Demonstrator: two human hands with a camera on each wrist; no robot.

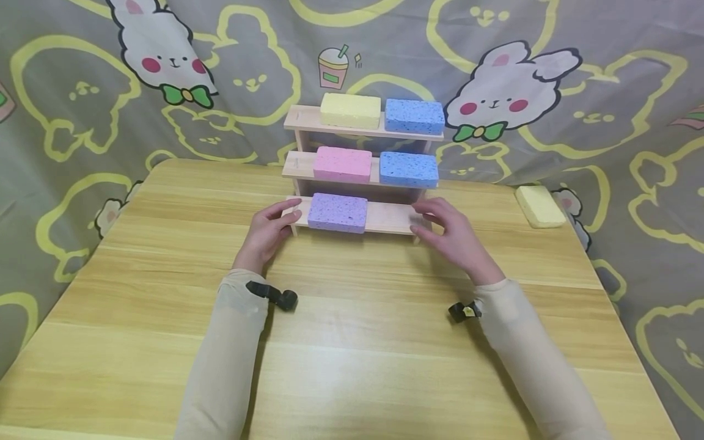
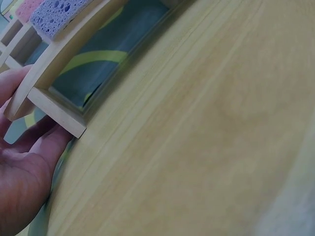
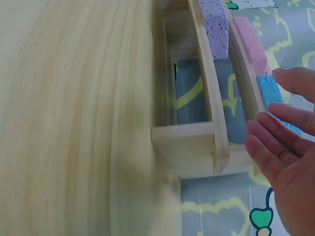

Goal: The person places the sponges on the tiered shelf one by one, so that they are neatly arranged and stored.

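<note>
A three-tier wooden display rack (image 1: 390, 217) stands at the back of the table. My left hand (image 1: 264, 235) grips the left end of its lowest tier, thumb and fingers on either side of the board. By the right end of that tier is my right hand (image 1: 453, 232); in the right wrist view its fingers (image 3: 270, 142) are extended and hold nothing. A purple sponge (image 1: 338, 212) lies on the lowest tier, left of middle. The middle tier carries a pink sponge (image 1: 342, 165) and a blue sponge (image 1: 409, 170). On top sit a yellow sponge (image 1: 350, 110) and another blue sponge (image 1: 414, 116).
Another yellow sponge (image 1: 540, 206) lies on the wooden table (image 1: 352, 342) near its right back edge. A grey patterned cloth (image 1: 374, 36) hangs right behind the rack and along the table's sides. Dark wrist cameras are strapped over both beige sleeves (image 1: 220, 360).
</note>
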